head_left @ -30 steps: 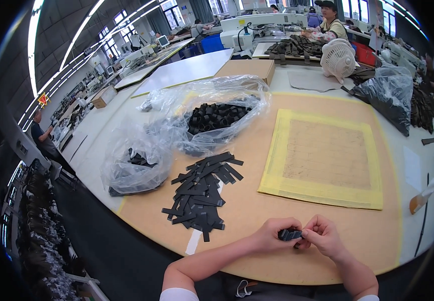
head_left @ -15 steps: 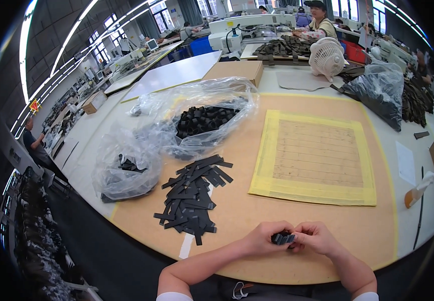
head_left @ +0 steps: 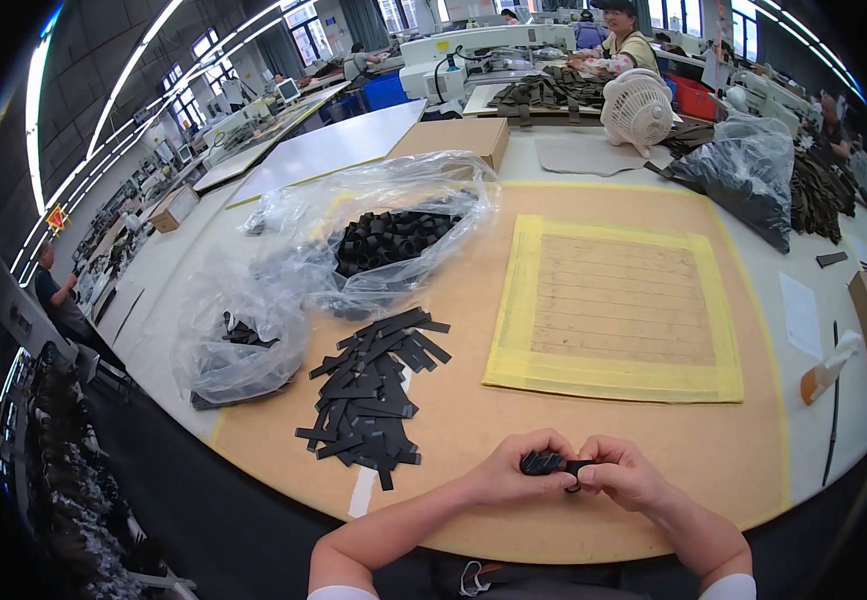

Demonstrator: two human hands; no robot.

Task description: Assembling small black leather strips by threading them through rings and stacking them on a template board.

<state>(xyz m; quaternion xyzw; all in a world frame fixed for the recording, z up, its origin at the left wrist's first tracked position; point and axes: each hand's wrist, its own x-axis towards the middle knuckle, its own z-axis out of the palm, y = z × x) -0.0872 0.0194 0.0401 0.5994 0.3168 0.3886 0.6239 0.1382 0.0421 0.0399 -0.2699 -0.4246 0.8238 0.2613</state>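
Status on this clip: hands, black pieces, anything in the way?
Left hand closed around bundle of black pieces. Right hand pinching black piece beside it. Strip pile off left, yellow-bordered board ahead, both apart from hands.

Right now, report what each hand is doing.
Left hand: closed around a bundle of black strips.
Right hand: closed, pinching a black strip.

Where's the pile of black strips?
The pile lies left of centre in the head view, on the tan board, below the clear bag of black loops.
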